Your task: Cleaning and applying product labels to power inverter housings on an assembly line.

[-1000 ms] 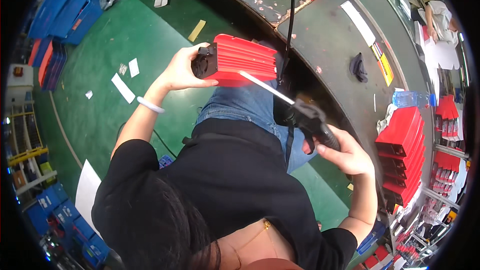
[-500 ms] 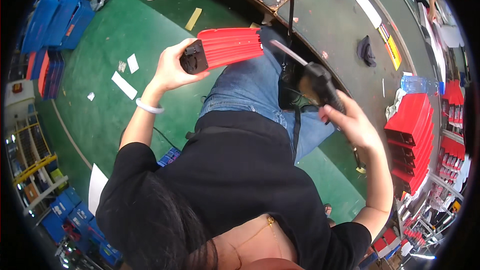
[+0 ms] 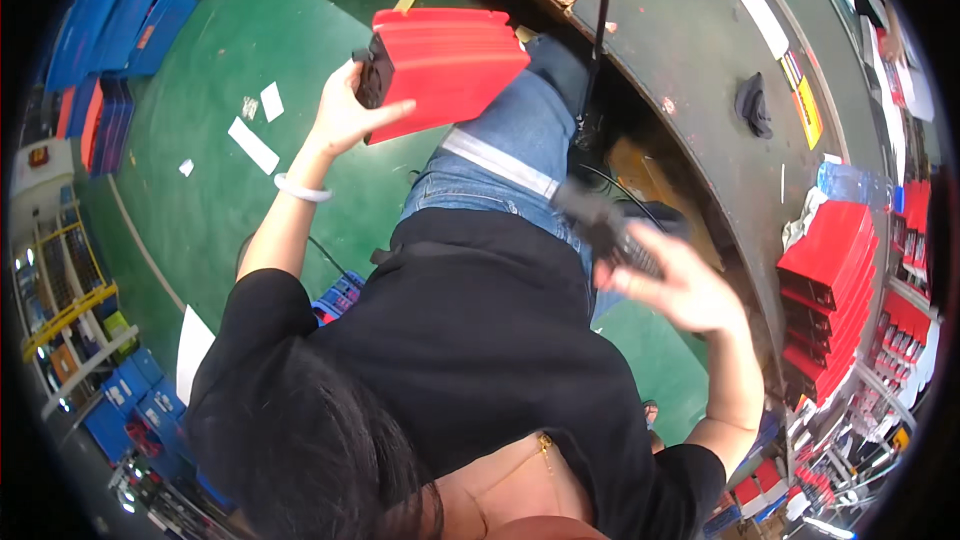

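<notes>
My left hand (image 3: pixel 345 120) grips a red ribbed housing (image 3: pixel 450 70) at its black end plate (image 3: pixel 372 85), thumb lying along the red side. The housing is up over my left thigh, its smooth red face turned partly toward me. In my right hand (image 3: pixel 680 285) is a black power screwdriver (image 3: pixel 612 230), smeared by motion, near my waist. Its long pale shaft (image 3: pixel 500 162) crosses in front of my jeans, pointing up and left, apart from the housing. The fingers under the tool's handle are partly hidden.
A dark worktop (image 3: pixel 690 50) curves along the right, with a dark cap (image 3: pixel 753 105) and a stack of red housings (image 3: pixel 825 290) on it. A black cable (image 3: pixel 604 30) hangs by its edge. Blue bins (image 3: pixel 125 25) stand at far left; paper scraps (image 3: pixel 253 145) lie on the green floor.
The red housing has risen and turned, showing its broad side instead of its end plate. My right hand has brought the power screwdriver down and left, away from the worktop.
</notes>
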Motion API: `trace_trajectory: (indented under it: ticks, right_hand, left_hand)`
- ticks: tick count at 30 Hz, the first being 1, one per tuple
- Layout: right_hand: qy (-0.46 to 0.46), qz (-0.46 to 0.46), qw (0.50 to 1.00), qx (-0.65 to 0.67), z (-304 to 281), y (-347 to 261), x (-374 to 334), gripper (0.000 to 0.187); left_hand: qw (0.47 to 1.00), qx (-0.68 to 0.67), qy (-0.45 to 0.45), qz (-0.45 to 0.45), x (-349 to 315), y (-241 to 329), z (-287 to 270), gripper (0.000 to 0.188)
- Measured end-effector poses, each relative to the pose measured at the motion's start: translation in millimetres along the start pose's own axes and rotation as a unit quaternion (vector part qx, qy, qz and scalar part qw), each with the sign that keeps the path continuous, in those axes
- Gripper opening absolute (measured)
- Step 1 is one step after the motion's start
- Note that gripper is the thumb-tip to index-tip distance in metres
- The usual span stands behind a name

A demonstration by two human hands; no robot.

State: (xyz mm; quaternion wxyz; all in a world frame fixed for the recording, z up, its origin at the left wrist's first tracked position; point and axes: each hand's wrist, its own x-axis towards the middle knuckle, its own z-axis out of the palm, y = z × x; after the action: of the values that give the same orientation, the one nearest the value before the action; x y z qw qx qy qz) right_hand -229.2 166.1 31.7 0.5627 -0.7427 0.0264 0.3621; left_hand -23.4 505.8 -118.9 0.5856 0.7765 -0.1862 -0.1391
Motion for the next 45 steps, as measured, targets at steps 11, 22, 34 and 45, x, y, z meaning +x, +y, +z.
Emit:
trace_trajectory:
  ticks: [11,22,34,45]
  right_hand:
    - [0.17,0.02,0.974,-0.148,2.3,17.4,13.7,0.038]
    - [0.043,-0.104,0.963,-0.243,9.3,17.6,21.1,0.043]
    - [0.078,-0.116,0.959,-0.248,14.5,22.0,25.7,0.045]
    - [0.139,-0.08,0.956,-0.247,14.3,25.8,23.2,0.042]
  left_hand:
    - [0.724,-0.561,0.15,-0.372,-1.2,8.4,-1.3,0.055]
    - [0.673,-0.576,0.179,-0.428,-6.6,11.7,-0.6,0.057]
    - [0.677,-0.583,0.145,-0.425,-8.8,24.7,6.2,0.057]
    - [0.7,-0.552,0.152,-0.427,-12.9,31.0,9.6,0.06]
